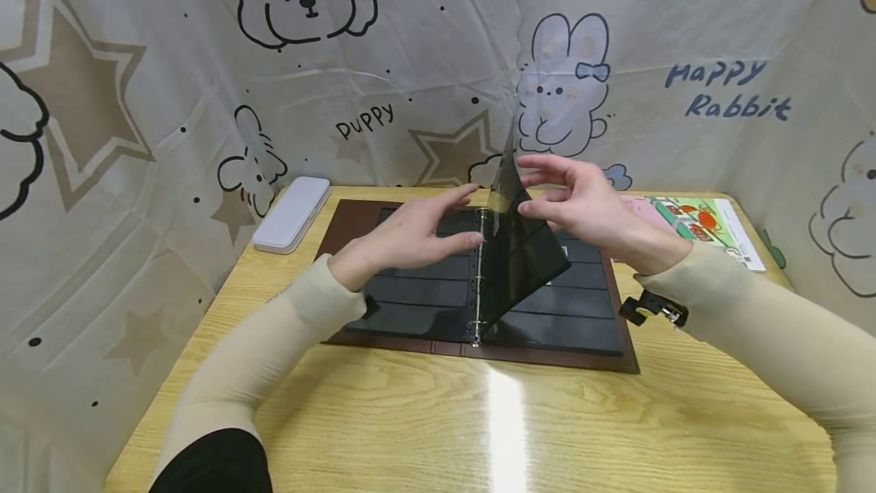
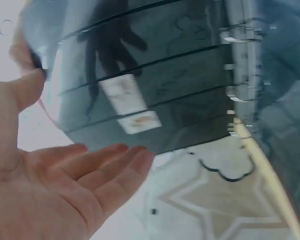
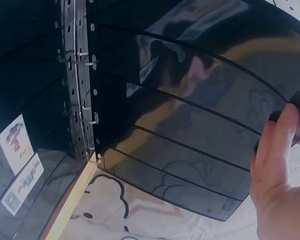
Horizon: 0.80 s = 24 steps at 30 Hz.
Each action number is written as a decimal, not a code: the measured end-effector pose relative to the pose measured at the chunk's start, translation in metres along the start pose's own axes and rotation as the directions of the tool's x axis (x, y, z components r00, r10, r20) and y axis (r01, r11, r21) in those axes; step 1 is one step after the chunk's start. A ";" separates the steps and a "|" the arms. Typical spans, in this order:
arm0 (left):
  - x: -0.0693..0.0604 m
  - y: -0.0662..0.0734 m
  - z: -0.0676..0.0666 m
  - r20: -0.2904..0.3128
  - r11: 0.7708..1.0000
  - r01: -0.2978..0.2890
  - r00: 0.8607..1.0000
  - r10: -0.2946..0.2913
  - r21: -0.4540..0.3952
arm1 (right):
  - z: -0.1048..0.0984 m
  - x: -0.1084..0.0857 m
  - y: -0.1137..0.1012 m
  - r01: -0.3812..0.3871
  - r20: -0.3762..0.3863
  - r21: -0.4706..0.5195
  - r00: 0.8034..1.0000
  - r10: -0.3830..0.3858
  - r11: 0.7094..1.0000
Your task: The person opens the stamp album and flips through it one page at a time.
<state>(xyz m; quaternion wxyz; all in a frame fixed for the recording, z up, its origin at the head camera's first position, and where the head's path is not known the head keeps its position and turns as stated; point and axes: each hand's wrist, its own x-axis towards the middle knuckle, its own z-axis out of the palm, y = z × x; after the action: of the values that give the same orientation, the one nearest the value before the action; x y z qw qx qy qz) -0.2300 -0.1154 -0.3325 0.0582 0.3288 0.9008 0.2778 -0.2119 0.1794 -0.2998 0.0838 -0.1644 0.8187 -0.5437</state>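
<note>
A ring binder with a brown cover (image 1: 547, 358) and black pocket pages lies open on the table. One black page (image 1: 523, 257) stands raised and bent above the metal rings (image 1: 478, 280). My right hand (image 1: 578, 200) pinches its outer edge; the fingers (image 3: 275, 150) show against the page (image 3: 190, 130) in the right wrist view. To the left of that page, my left hand (image 1: 417, 230) hovers over the binder, fingers extended, holding nothing. Its palm (image 2: 55, 195) faces up in the left wrist view, below a page with two small cards (image 2: 122, 95).
A white case (image 1: 292, 215) lies on the wooden table (image 1: 383, 417) behind the binder's left side. Colourful printed sheets (image 1: 705, 223) lie at the back right, partly behind my right arm. A patterned curtain (image 1: 438, 44) hangs around the table's back and sides.
</note>
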 end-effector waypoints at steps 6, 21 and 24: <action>0.004 0.020 -0.016 -0.069 0.992 -0.038 0.997 0.029 -0.122 | 0.010 0.007 -0.002 -0.012 -0.003 0.101 1.000 0.012 0.995; 0.018 0.036 -0.026 -0.066 0.960 -0.010 0.998 -0.009 -0.279 | 0.029 0.017 0.000 0.040 -0.028 0.211 0.999 -0.035 0.977; 0.020 0.036 -0.029 -0.082 0.951 -0.001 0.996 -0.025 -0.308 | 0.032 0.016 0.001 0.055 -0.031 0.190 0.998 -0.051 0.980</action>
<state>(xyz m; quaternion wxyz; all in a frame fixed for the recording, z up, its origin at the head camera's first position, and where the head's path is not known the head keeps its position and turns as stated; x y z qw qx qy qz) -0.2337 -0.0940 -0.2878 0.0722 0.2981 0.8502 0.4279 -0.2173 0.1464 -0.3127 0.0741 -0.1703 0.7592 -0.6237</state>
